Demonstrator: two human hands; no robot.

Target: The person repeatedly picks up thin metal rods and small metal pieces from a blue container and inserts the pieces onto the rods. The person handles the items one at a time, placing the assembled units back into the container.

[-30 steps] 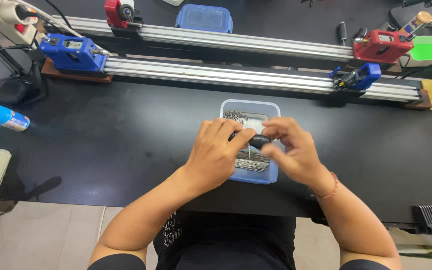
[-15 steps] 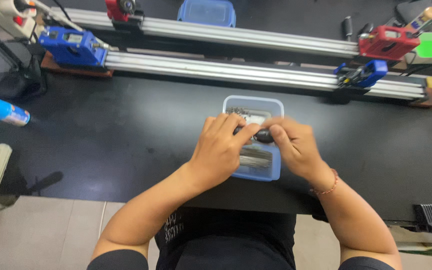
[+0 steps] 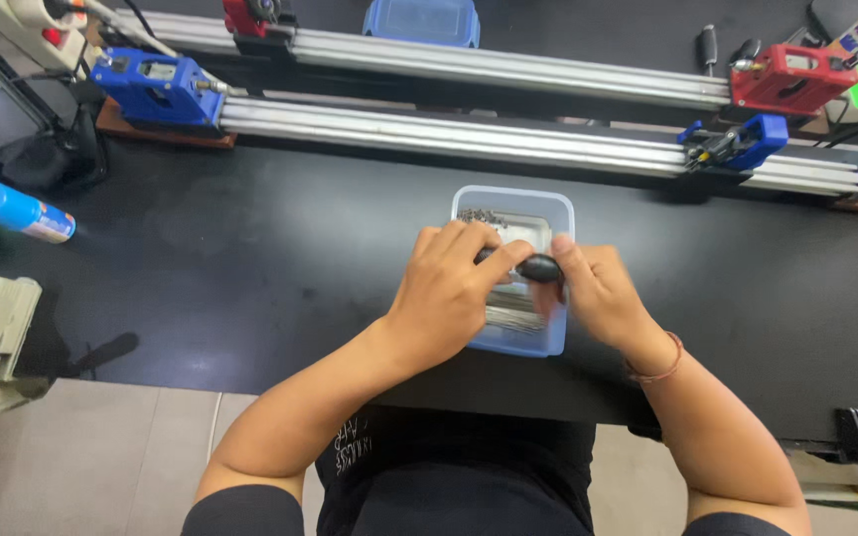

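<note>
A matte black workbench fills your view, with two long grey aluminium rails running across it at twelve o'clock, carrying blue and red clamp blocks. Straight ahead of you sits a pale blue translucent plastic tray, and both your hands meet right over it. Your left hand curls its fingers together onto one end of a small, dark, rounded piece, and your right hand pinches the other end between thumb and fingertips, so the piece hangs just above the tray's middle, clear of the thin metal rods lying at its six o'clock end and the small dark bits heaped at its eleven o'clock corner. You seem to be in the fitting or twisting step, working the piece between both grips; whether anything is already seated in it is hidden by your fingers. The next move likely calls for a steady counter-hold from your left hand while the right turns or presses, kept over the tray so anything that slips drops inside. A blue-capped spray can lies well away at nine o'clock.
</note>
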